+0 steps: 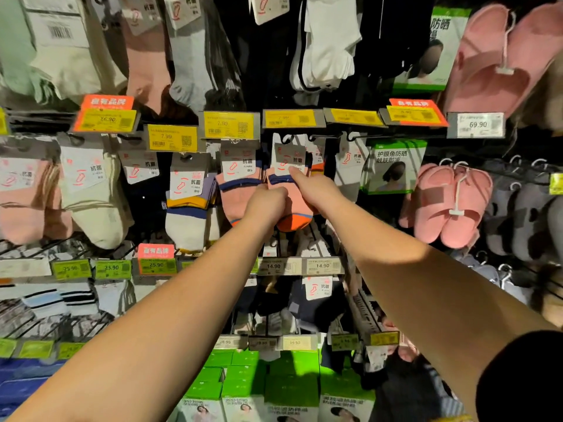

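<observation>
The left grip [268,205] curls its fingers round the lower half of a pair of pink socks [295,220]. The right grip [316,191], just beside it, pinches the cuff, thumb on the card [289,156]. The socks hang from a hook [286,138] directly above both grips, long axis vertical, orange toe down, card uppermost. Tugging down instead of sliding them out along the hook could tear the card's hole. The twin pair [237,196] touching at the left might also be dragged off.
</observation>
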A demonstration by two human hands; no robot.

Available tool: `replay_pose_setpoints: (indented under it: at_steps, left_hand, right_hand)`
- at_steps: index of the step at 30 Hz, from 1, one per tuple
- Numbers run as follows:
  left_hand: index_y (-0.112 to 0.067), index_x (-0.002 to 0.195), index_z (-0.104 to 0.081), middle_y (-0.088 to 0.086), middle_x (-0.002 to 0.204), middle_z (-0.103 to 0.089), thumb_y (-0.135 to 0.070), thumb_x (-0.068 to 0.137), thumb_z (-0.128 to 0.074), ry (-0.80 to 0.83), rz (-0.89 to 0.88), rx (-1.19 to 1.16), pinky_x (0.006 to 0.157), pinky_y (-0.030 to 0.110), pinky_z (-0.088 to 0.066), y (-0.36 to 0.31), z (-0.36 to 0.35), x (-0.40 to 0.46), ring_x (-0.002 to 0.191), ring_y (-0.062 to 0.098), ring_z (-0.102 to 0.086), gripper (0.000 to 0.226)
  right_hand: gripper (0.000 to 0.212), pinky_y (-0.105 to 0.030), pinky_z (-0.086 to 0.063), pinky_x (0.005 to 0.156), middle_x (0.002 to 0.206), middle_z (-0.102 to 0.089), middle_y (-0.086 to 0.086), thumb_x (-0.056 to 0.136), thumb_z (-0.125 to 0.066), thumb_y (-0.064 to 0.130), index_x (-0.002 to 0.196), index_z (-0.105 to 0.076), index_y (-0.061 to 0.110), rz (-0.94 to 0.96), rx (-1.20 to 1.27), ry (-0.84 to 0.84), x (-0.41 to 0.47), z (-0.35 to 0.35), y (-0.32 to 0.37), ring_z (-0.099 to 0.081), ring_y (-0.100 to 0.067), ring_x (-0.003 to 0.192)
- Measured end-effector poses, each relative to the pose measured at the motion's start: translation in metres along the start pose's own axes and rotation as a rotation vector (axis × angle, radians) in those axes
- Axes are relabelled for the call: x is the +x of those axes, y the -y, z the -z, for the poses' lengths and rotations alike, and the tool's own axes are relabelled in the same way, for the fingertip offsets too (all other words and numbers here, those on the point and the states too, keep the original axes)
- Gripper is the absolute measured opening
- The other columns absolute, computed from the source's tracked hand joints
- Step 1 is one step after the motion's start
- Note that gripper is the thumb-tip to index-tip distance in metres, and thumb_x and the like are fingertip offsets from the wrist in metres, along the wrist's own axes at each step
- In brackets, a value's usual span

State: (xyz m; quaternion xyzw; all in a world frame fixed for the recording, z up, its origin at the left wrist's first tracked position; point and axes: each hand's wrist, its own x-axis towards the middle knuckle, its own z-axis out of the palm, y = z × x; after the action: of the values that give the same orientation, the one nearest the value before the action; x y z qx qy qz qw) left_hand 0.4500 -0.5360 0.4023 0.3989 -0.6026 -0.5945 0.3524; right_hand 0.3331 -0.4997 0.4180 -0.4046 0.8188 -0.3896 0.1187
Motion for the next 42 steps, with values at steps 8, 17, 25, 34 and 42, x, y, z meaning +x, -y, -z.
replay_pose_setpoints:
  at_steps: [8, 17, 25, 34, 42]
  left_hand:
    - [-0.005, 0.127, -0.051, 0.010, 0.115, -0.061, -0.015, 0.091, -0.053, 0.010, -0.062, 0.252, 0.061, 0.031, -0.047, 0.001, 0.001, -0.019, 0.095, 0.027, -0.059, 0.037]
    - [-0.016, 0.091, -0.067, 0.003, 0.082, -0.065, -0.026, 0.092, -0.058, 0.216, -0.090, 0.253, 0.069, 0.033, -0.043, 0.075, 0.028, -0.051, 0.075, 0.020, -0.059, 0.014]
    - [-0.029, 0.077, -0.071, 0.009, 0.091, -0.072, -0.029, 0.090, -0.063, 0.522, 0.130, 0.253, 0.074, 0.035, -0.047, 0.168, -0.011, -0.094, 0.078, 0.022, -0.065, 0.015]
    - [-0.025, 0.092, -0.065, -0.004, 0.083, -0.066, -0.031, 0.100, -0.054, 0.923, 0.062, 0.647, 0.075, 0.033, -0.048, 0.265, -0.104, -0.171, 0.084, 0.022, -0.064, 0.014]
    - [-0.010, 0.103, -0.069, 0.005, 0.092, -0.067, -0.027, 0.102, -0.050, 1.125, 0.153, 0.733, 0.070, 0.022, -0.043, 0.300, -0.257, -0.220, 0.086, 0.020, -0.061, 0.025]
  right_hand:
    - [0.076, -0.032, -0.041, 0.081, 0.131, -0.061, -0.014, 0.097, -0.037, 0.067, 0.136, -0.055, 0.004, -0.047, 0.025, -0.051, 0.001, -0.008, -0.003, -0.057, -0.033, 0.118]
    - [0.032, -0.029, -0.036, 0.075, 0.086, -0.056, -0.007, 0.098, -0.054, 0.047, 0.096, -0.053, 0.015, -0.165, 0.190, -0.145, -0.082, -0.034, -0.089, -0.052, -0.020, 0.082]
    - [0.036, -0.036, -0.039, 0.067, 0.073, -0.049, -0.011, 0.104, -0.049, 0.037, 0.093, -0.058, 0.003, -0.486, 0.170, 0.121, -0.236, -0.061, -0.208, -0.049, -0.024, 0.067]
    - [0.033, -0.033, -0.048, 0.085, 0.086, -0.066, -0.004, 0.074, -0.072, 0.061, 0.082, -0.069, 0.029, -0.808, 0.293, -0.044, -0.373, -0.043, -0.352, -0.060, -0.022, 0.084]
    - [0.020, -0.026, -0.045, 0.064, 0.084, -0.064, -0.007, 0.101, -0.055, 0.015, 0.083, -0.062, 0.020, -1.127, 0.534, -0.282, -0.409, 0.032, -0.482, -0.060, -0.017, 0.071]
